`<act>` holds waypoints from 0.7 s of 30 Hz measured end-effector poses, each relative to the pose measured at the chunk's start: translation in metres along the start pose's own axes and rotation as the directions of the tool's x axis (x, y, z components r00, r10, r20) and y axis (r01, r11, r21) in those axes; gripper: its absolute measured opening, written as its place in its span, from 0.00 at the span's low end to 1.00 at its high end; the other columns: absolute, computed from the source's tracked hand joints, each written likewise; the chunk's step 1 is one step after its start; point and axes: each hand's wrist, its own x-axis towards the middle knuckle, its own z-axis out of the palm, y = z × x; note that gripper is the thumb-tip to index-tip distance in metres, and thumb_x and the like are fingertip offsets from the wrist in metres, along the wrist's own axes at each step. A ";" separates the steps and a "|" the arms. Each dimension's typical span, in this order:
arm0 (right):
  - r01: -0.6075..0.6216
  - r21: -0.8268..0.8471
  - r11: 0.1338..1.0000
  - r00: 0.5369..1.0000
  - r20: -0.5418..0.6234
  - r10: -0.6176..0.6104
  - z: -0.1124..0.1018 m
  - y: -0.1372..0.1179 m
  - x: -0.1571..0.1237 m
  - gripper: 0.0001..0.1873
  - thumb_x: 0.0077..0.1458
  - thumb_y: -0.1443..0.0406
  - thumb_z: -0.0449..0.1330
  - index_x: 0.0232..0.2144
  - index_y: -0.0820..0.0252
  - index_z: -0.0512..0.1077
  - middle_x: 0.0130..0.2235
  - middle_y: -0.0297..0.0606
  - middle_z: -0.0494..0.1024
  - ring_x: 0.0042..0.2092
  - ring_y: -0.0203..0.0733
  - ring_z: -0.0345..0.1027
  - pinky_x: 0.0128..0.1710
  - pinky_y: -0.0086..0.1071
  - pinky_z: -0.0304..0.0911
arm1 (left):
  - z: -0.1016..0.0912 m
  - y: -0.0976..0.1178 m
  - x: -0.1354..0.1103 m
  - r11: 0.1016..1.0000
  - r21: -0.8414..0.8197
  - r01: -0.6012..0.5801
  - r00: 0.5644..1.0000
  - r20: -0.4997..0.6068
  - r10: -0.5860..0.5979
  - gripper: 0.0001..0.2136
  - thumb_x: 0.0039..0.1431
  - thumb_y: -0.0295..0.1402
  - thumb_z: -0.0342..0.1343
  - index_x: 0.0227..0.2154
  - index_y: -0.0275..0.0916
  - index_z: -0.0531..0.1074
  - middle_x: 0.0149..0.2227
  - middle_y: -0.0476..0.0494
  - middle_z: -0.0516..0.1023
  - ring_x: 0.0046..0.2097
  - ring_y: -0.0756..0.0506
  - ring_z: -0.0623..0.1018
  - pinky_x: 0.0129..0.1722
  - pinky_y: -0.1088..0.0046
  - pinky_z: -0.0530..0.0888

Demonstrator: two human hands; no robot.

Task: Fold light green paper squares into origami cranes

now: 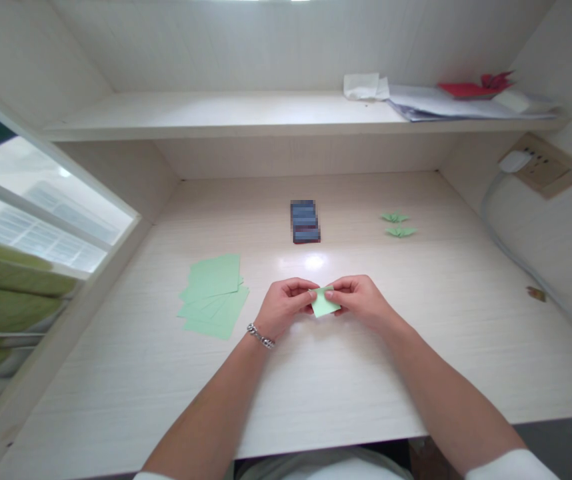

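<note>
Between my two hands is a small folded piece of light green paper (325, 305), held just above the desk near its middle. My left hand (287, 303), with a chain bracelet (261, 336) at the wrist, pinches the paper's left edge between thumb and fingers. On the opposite edge, my right hand (359, 298) grips it the same way, thumb on top. Left of my hands lies a fanned pile of green paper sheets (216, 275). Two folded green paper cranes (400, 232) rest on the desk at the right.
A blurred-out dark rectangular object (305, 221) lies beyond my hands. The shelf (206, 110) above bears papers (436, 101) and a red folded paper (496, 81). A charger (515, 161) sits in the right wall socket, its cable (511, 257) running down the desk's right side.
</note>
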 end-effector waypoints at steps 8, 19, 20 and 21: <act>-0.022 0.118 0.993 1.000 0.024 0.019 0.000 0.001 0.000 0.18 0.40 0.62 0.68 0.37 0.60 0.80 0.34 0.41 0.80 0.33 0.40 0.73 0.29 0.32 0.71 | -0.002 0.002 0.000 1.000 0.000 -0.028 1.000 -0.012 0.028 0.07 0.44 0.29 0.65 0.29 0.34 0.78 0.25 0.45 0.77 0.26 0.51 0.74 0.25 0.75 0.73; -0.043 0.248 0.968 0.995 0.098 0.019 -0.001 -0.001 -0.002 0.11 0.38 0.67 0.68 0.30 0.60 0.81 0.29 0.39 0.80 0.31 0.39 0.72 0.30 0.32 0.70 | -0.002 0.007 -0.003 0.998 -0.058 -0.028 0.999 0.032 0.030 0.03 0.45 0.26 0.62 0.26 0.34 0.79 0.25 0.45 0.77 0.26 0.50 0.75 0.25 0.75 0.74; -0.041 0.245 0.969 0.995 0.100 0.017 -0.001 -0.001 -0.002 0.11 0.38 0.67 0.68 0.30 0.60 0.81 0.29 0.39 0.80 0.31 0.39 0.72 0.30 0.32 0.70 | -0.002 0.007 -0.003 0.998 -0.051 -0.029 0.999 0.034 0.031 0.03 0.45 0.26 0.62 0.26 0.34 0.79 0.25 0.45 0.77 0.26 0.50 0.75 0.26 0.74 0.74; -0.040 0.240 0.970 0.994 0.105 0.015 -0.002 -0.002 -0.003 0.11 0.38 0.67 0.68 0.30 0.60 0.81 0.29 0.39 0.79 0.32 0.39 0.72 0.30 0.32 0.70 | -0.002 0.007 -0.003 0.999 -0.040 -0.032 0.999 0.037 0.034 0.03 0.46 0.26 0.62 0.27 0.35 0.79 0.25 0.45 0.77 0.27 0.49 0.76 0.26 0.74 0.74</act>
